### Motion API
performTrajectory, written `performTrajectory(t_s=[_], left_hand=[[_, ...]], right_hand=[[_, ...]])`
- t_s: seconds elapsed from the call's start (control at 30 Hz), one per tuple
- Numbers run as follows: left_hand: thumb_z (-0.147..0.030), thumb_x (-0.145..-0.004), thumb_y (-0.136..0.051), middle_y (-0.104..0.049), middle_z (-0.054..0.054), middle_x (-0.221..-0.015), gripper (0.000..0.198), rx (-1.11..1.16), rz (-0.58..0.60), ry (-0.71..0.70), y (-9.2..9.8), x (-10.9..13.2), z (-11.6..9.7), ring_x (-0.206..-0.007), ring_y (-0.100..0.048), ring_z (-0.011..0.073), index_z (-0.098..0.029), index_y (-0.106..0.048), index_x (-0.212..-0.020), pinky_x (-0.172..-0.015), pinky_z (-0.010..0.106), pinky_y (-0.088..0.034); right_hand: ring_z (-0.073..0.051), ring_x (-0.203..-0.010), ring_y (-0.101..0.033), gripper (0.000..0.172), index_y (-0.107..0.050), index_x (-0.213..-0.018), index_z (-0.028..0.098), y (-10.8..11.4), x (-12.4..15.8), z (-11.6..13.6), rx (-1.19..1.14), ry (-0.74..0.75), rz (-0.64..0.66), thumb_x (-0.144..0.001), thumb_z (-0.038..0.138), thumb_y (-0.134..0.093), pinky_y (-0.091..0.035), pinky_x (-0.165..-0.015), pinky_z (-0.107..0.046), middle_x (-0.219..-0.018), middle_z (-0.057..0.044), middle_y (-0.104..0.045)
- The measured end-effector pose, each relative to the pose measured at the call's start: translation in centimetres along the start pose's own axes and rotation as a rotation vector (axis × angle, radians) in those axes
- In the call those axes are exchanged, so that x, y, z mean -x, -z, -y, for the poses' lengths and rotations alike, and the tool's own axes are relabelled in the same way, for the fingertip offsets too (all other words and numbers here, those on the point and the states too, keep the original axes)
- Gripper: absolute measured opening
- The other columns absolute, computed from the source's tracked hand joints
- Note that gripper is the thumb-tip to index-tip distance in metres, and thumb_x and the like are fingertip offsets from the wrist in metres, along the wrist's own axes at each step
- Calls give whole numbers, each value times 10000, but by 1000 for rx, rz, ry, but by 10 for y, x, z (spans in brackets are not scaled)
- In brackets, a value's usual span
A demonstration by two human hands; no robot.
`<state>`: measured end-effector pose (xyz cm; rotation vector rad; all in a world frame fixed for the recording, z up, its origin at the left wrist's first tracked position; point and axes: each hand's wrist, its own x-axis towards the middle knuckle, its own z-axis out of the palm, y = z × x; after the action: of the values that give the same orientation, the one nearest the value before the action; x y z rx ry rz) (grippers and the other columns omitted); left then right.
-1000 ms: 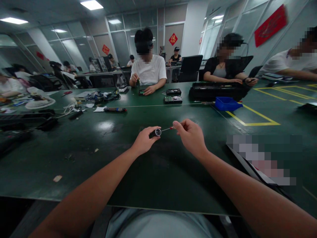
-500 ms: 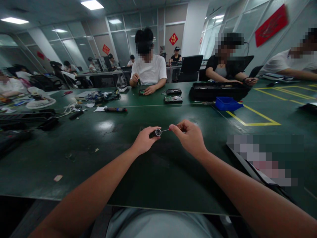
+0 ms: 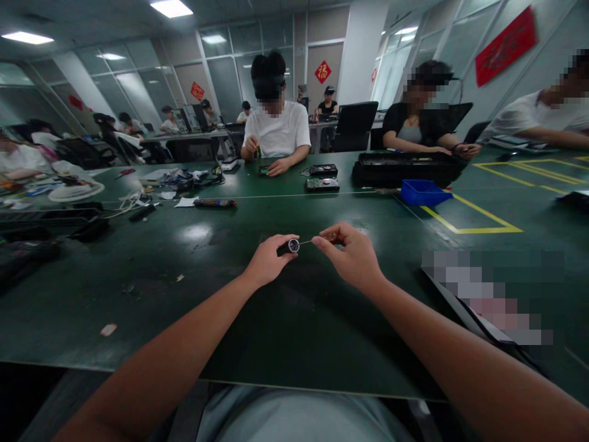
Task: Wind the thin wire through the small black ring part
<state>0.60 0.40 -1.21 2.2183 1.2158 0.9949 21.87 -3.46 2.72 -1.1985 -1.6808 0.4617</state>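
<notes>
Over the green table, my left hand [image 3: 267,260] grips a short black cylinder [image 3: 289,247] with a silver-rimmed round end, much like a small flashlight. That rimmed end is turned partly towards me. My right hand [image 3: 353,252] is closed around a screwdriver, whose thin metal shaft [image 3: 305,242] points left. The shaft's tip meets or nearly meets the cylinder beside its rim; whether they touch I cannot tell. Fingers cover most of the screwdriver's brownish, see-through handle [image 3: 331,236].
A blue bin [image 3: 424,193] and a long black housing [image 3: 407,170] stand at the back right. Opposite me, a person [image 3: 276,132] works near circuit boards [image 3: 322,184]. Cables and parts [image 3: 184,178] lie back left; a folder [image 3: 473,301] rests to my right.
My right fingers have shifted on the screwdriver's handle, and the reddish part by the thumb is now covered. My left hand and the cylinder stay in place.
</notes>
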Motion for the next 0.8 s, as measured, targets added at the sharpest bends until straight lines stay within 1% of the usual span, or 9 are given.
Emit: performTrajectory(t_s=[0.2, 0.33, 0.43, 0.53, 0.6, 0.67, 0.73, 0.8], left_hand=[[-181, -840, -719, -676, 35, -1222, 415, -3, 1, -7, 0, 0, 0, -1158, -603, 218, -259, -652, -1242, -1046, 396, -434], [-173, -836, -718, -678, 40, -1212, 412, -2, 3, -1, 0, 0, 0, -1150, -607, 221, -253, -657, -1236, -1044, 397, -435], [-177, -840, -711, -675, 47, -1222, 412, 3, 1, 13, 0, 0, 0, -1156, -605, 225, -250, -655, -1242, -1052, 404, -433], [-187, -843, -705, -670, 48, -1235, 415, 4, 9, 22, 0, 0, 0, -1167, -600, 230, -254, -651, -1250, -1060, 416, -429], [-190, -844, -703, -669, 46, -1237, 414, 5, 16, 22, 0, 0, 0, -1172, -596, 229, -255, -651, -1249, -1064, 416, -427], [-192, -845, -703, -668, 46, -1236, 412, 2, 19, 21, 0, 0, 0, -1172, -597, 229, -256, -651, -1249, -1063, 417, -428], [-194, -844, -703, -670, 48, -1230, 416, -2, 19, 20, 0, 0, 0, -1163, -601, 231, -256, -648, -1252, -1058, 418, -435], [-189, -842, -706, -670, 50, -1231, 420, -3, 18, 16, 0, 0, 0, -1161, -602, 229, -253, -648, -1252, -1057, 414, -436]], right_hand=[[-206, -793, -699, 175, -646, -993, 223, -1, 1, -1, -77, 0, 53, -861, 339, -657, -528, -734, -368, -862, -38, -742], [-201, -819, -699, 150, -632, -1019, 237, -2, 1, -3, -89, 53, 84, -883, 300, -620, -532, -751, -365, -881, -29, -735], [-199, -876, -694, 118, -618, -1004, 242, -2, 1, -3, -96, 115, 136, -891, 264, -591, -530, -800, -370, -943, -32, -724], [-199, -897, -685, 97, -604, -988, 243, -1, 2, 0, -82, 134, 171, -896, 264, -580, -519, -830, -371, -961, -31, -709], [-197, -888, -676, 113, -603, -993, 240, 0, 2, 2, -78, 122, 175, -908, 313, -586, -512, -816, -359, -958, -34, -702], [-186, -830, -664, 170, -615, -984, 234, 0, 2, 3, -78, 100, 167, -935, 387, -560, -501, -760, -332, -901, -28, -693], [-164, -692, -630, 270, -636, -966, 227, 0, 2, 5, -69, 53, 155, -973, 451, -485, -469, -658, -303, -748, -3, -651], [-147, -572, -577, 350, -656, -981, 221, 0, 2, 5, -56, 0, 145, -995, 478, -419, -427, -581, -289, -616, 26, -576]])
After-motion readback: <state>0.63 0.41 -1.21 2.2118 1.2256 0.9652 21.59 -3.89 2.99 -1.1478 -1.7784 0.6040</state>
